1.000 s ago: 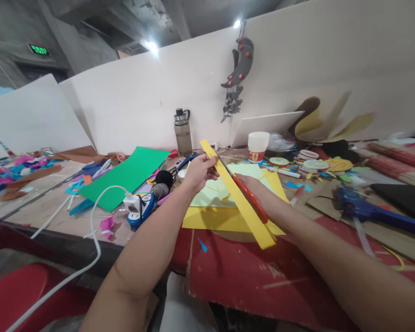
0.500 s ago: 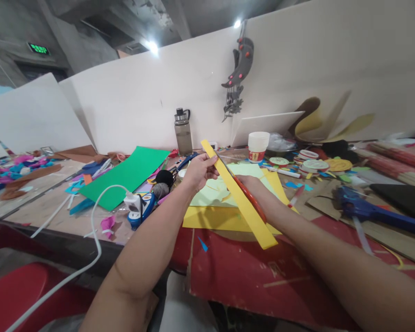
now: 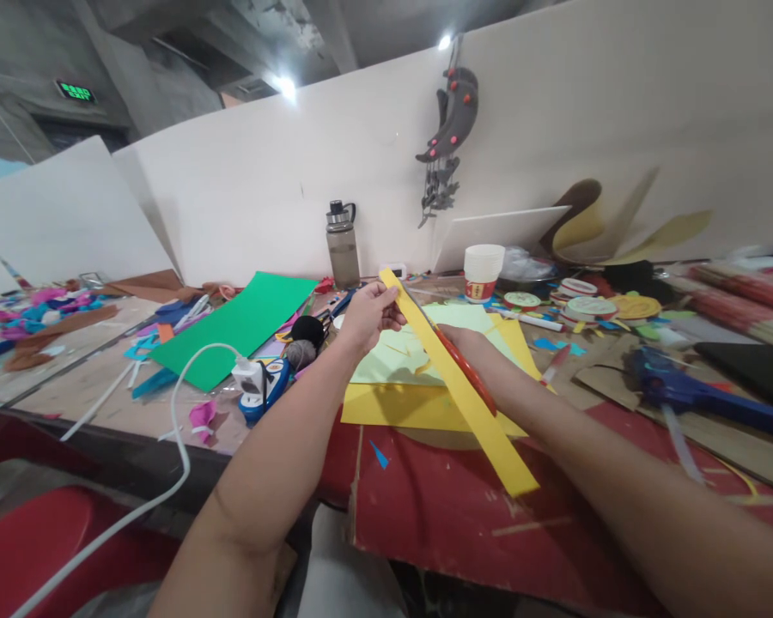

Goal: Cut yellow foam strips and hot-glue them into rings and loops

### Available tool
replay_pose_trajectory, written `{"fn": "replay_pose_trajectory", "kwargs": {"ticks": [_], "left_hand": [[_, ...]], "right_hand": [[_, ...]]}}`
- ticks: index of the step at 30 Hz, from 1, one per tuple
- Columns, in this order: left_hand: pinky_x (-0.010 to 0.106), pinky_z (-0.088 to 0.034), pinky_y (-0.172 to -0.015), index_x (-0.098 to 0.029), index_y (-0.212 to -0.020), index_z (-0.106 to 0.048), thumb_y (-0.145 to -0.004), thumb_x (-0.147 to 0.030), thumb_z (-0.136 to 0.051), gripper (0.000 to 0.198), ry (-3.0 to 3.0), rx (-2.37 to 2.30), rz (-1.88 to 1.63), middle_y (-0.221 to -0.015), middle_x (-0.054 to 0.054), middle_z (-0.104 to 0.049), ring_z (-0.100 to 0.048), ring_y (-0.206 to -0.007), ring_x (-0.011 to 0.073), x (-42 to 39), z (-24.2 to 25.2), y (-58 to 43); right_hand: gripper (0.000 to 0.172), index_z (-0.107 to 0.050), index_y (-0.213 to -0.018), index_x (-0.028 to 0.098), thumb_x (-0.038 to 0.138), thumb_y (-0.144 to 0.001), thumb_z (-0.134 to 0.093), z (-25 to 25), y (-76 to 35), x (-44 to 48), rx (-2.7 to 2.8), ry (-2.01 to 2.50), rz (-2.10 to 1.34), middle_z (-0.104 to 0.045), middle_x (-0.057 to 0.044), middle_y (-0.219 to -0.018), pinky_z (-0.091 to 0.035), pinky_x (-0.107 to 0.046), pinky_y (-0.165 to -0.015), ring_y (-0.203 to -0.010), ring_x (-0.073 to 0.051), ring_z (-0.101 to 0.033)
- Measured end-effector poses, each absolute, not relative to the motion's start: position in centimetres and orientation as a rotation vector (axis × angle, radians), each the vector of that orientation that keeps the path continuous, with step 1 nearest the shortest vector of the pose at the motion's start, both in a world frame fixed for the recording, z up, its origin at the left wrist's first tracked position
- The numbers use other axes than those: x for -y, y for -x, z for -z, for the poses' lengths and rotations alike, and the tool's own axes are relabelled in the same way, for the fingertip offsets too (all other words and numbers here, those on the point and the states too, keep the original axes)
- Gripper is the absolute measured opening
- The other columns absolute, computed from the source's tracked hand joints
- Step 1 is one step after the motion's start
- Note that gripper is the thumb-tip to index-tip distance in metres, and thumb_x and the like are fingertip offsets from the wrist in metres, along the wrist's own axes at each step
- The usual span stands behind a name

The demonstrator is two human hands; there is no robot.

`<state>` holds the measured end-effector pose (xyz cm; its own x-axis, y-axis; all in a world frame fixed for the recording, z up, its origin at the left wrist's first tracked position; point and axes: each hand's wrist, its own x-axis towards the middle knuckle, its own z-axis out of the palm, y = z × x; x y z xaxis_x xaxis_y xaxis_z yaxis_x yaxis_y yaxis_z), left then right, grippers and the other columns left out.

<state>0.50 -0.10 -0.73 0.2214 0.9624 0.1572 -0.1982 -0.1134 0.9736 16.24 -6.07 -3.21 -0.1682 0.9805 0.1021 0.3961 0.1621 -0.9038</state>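
Observation:
My left hand (image 3: 368, 316) pinches the far end of a long yellow paper strip (image 3: 464, 390), which slants toward me over the table. Behind the strip, my right hand (image 3: 462, 343) grips red-handled scissors (image 3: 469, 373); the strip hides most of its fingers, and the blades run along the strip's right edge. Under both hands lie a yellow sheet (image 3: 399, 405) and a pale green sheet (image 3: 392, 365) on the red table top (image 3: 451, 515).
A green sheet (image 3: 238, 326), a water bottle (image 3: 342, 246), a paper cup (image 3: 483, 272), tape rolls (image 3: 585, 305), a blue glue gun (image 3: 696, 395) and a plug (image 3: 248, 378) with a white cable crowd the table. White boards stand behind it. Paper scraps lie at left.
The yellow strip's near end has dropped lower and reaches further toward me. My hands have shifted only slightly, the scissors staying along the strip.

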Motion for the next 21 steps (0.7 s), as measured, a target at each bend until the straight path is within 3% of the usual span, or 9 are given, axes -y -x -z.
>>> {"fn": "replay_pose_trajectory", "kwargs": {"ticks": [8, 18, 21], "left_hand": [[0.015, -0.038, -0.039, -0.016, -0.075, -0.045, -0.08, -0.026, -0.057, 0.016, -1.283, -0.81, -1.182, -0.053, -0.002, -0.057, -0.054, -0.041, 0.0074, 0.2, 0.9, -0.9], [0.016, -0.037, -0.038, -0.016, -0.072, -0.047, -0.078, -0.038, -0.06, 0.027, -1.231, -0.83, -1.216, -0.052, -0.002, -0.055, -0.052, -0.04, 0.007, -0.2, 0.5, -0.3], [0.015, -0.034, -0.036, -0.016, -0.071, -0.045, -0.077, -0.033, -0.062, 0.024, -1.214, -0.854, -1.275, -0.051, -0.003, -0.054, -0.05, -0.038, 0.0056, -0.3, 0.5, -0.1]], "right_hand": [[0.008, -0.056, -0.066, 0.018, 0.021, -0.067, -0.049, 2.8, -16.5, 6.0, 1.593, 1.371, -1.075, -0.061, -0.001, -0.061, -0.037, -0.023, -0.048, -0.055, -0.014, -0.052], [0.009, -0.056, -0.06, 0.017, 0.018, -0.066, -0.049, 2.6, -16.3, 6.4, 1.644, 1.414, -1.004, -0.06, -0.001, -0.056, -0.036, -0.022, -0.045, -0.053, -0.014, -0.054], [0.009, -0.057, -0.065, 0.017, 0.02, -0.066, -0.049, 2.9, -16.0, 6.4, 1.613, 1.349, -1.112, -0.061, -0.001, -0.058, -0.039, -0.023, -0.047, -0.053, -0.015, -0.054]]}}
